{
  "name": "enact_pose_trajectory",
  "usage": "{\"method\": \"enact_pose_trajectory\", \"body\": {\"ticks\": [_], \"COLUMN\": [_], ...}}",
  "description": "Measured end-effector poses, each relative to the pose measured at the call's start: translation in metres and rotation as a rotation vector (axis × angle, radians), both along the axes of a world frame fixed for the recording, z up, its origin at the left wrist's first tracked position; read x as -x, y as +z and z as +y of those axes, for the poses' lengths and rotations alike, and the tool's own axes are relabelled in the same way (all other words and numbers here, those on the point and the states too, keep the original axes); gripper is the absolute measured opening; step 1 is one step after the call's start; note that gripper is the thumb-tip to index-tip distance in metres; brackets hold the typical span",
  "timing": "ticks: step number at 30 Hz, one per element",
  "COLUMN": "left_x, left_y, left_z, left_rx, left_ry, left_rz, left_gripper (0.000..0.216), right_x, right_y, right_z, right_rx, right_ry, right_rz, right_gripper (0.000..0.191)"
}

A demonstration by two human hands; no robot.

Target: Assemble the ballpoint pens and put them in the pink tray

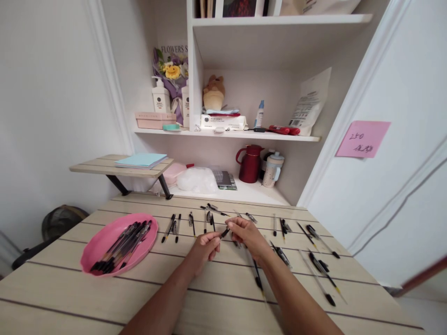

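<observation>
Over the middle of the table, my left hand (pixel 205 247) and my right hand (pixel 247 233) meet with fingertips closed on a short black pen part (pixel 225 232). The left pinches its lower end and the right its upper end; fingers cover much of it, so its exact kind is unclear. Around them lie pen pieces: clear barrels (pixel 318 279), dark refills with yellowish tips (pixel 258 281) and black caps (pixel 281 256). To the left, a pink scalloped tray (pixel 151 249) holds a pile of black-and-clear pens (pixel 122 245).
A small raised stand (pixel 94 164) with blue paper (pixel 141 160) is at the back left. Behind the table, a shelf holds a red jug (pixel 250 164), a tumbler (pixel 273 170) and a plastic bag (pixel 197 180). A pink note (pixel 363 138) sticks to the right wall.
</observation>
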State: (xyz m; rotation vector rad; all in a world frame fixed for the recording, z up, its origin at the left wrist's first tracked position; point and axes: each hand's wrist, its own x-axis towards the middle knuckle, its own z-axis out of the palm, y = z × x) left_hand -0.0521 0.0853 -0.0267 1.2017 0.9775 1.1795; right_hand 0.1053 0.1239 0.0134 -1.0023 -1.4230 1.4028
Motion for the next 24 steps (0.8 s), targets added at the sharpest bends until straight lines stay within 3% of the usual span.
{"method": "enact_pose_trajectory", "body": {"ticks": [5,16,19,22,24], "left_x": [0.000,-0.001,0.000,0.001,0.002], "left_y": [-0.003,-0.005,-0.005,-0.004,-0.004], "left_z": [0.003,0.004,0.005,0.005,0.005], "left_rx": [0.005,0.032,0.030,0.027,0.027], "left_ry": [-0.005,0.078,0.077,0.077,0.081], "left_rz": [-0.001,-0.009,-0.011,-0.032,-0.047], "left_gripper": [0.045,0.048,0.049,0.049,0.047], "right_x": [-0.007,0.008,0.007,-0.002,-0.008], "right_y": [-0.003,-0.016,-0.013,-0.007,-0.004], "right_z": [0.005,0.003,0.004,0.006,0.007], "right_rx": [-0.006,-0.239,-0.265,-0.312,-0.375], "right_ry": [0.028,-0.198,-0.188,-0.150,-0.213], "right_rz": [-0.013,-0.181,-0.223,-0.364,-0.579], "right_gripper": [0.027,0.023,0.023,0.021,0.019]}}
